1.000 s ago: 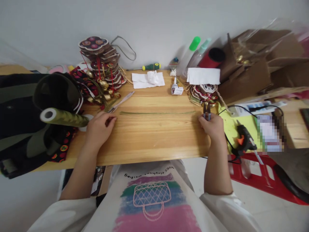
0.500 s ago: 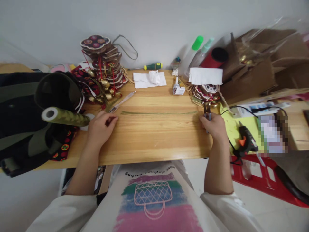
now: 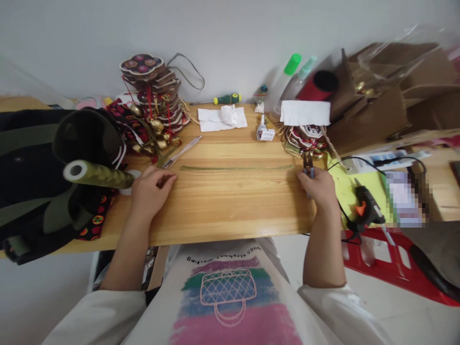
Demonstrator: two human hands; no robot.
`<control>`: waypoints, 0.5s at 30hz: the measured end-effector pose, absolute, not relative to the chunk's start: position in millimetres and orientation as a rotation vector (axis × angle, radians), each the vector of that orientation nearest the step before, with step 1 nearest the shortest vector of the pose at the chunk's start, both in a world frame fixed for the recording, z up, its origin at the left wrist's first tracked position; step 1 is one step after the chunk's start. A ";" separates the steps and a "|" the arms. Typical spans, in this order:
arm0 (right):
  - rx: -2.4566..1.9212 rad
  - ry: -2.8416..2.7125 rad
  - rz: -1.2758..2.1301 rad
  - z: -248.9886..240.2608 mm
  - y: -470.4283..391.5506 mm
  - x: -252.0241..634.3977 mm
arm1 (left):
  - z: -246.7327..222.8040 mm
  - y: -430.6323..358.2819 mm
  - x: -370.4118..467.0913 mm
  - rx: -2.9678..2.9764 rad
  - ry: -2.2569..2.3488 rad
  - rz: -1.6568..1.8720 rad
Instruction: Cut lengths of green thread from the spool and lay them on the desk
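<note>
Several thin green cords [image 3: 237, 168] lie stretched out straight across the wooden table, between my two hands. My left hand [image 3: 150, 189] rests on the tabletop just left of the cords' left end, its fingers curled in and nothing visible in them. A pen [image 3: 183, 151] lies just beyond it. At the cords' right end, my right hand [image 3: 318, 184] is closed around a small pair of pliers [image 3: 308, 163] with blue-grey handles, the jaws pointing away from me. My palm hides most of the handles. Neither hand touches the cords.
Left: a roll of green ribbon [image 3: 98, 175], a dark bag [image 3: 28, 177] and stacked ornaments with bells [image 3: 149, 91]. Along the back: a screwdriver [image 3: 226, 99], tissue [image 3: 215, 120] and a glue bottle [image 3: 265, 130]. Right: a cardboard box [image 3: 370, 110] and a glue gun [image 3: 368, 206].
Both hands and the cords stay where they were. Only the camera view has shifted very slightly.
</note>
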State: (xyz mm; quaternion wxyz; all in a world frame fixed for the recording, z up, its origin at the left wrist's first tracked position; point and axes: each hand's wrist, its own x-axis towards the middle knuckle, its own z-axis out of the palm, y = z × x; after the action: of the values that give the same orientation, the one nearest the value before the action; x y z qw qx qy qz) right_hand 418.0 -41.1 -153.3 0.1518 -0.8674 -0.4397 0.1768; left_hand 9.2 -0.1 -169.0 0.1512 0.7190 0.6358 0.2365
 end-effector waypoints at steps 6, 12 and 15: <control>-2.470 -1.268 0.499 -152.6 -40.7 417.6 | -166.6 0.2 10.7 2.049 1.882 0.629; -2.504 -1.229 0.537 -151.5 -41.5 416.6 | -166.2 -0.7 9.7 2.072 1.855 0.669; -2.490 -1.224 0.550 -151.9 -42.0 416.8 | -164.9 -1.4 9.0 2.075 1.839 0.672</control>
State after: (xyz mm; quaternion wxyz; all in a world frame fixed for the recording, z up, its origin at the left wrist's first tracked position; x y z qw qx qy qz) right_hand 416.8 -42.0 -151.9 0.1558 -0.8695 -0.4275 0.1920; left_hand 9.0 -1.4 -164.9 0.1439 0.7197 0.6380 0.2330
